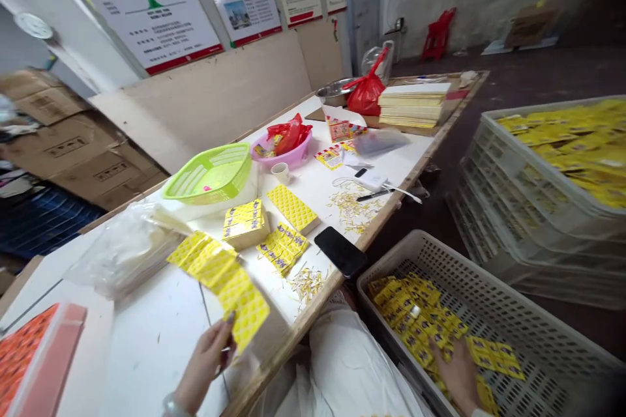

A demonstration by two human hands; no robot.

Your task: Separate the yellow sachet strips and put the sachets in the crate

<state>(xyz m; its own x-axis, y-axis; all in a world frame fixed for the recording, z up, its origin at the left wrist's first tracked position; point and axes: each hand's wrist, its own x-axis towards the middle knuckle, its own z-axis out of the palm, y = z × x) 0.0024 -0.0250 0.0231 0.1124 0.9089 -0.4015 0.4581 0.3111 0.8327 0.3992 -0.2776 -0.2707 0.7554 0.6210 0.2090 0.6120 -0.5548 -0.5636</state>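
My left hand (204, 359) rests on the white table (147, 345), fingers pinched on the near end of a row of yellow patterned sheets (229, 280) fanned across the top. My right hand (457, 374) reaches down into a white slatted crate (528, 319) at my right, lying flat with fingers spread on a heap of small yellow packets (420, 322). Further back on the table lie a stack of yellow packets (244, 221), a yellow sheet pad (292, 207) and a small fan of packets (282, 249).
A black phone (340, 251) lies at the table edge. A green basket (212, 172), pink bowl (283, 150), small cup (281, 172), clear bags (122, 247), red bag (366, 92) and paper stack (413, 104) stand behind. Stacked crates (538, 208) of yellow packets stand right.
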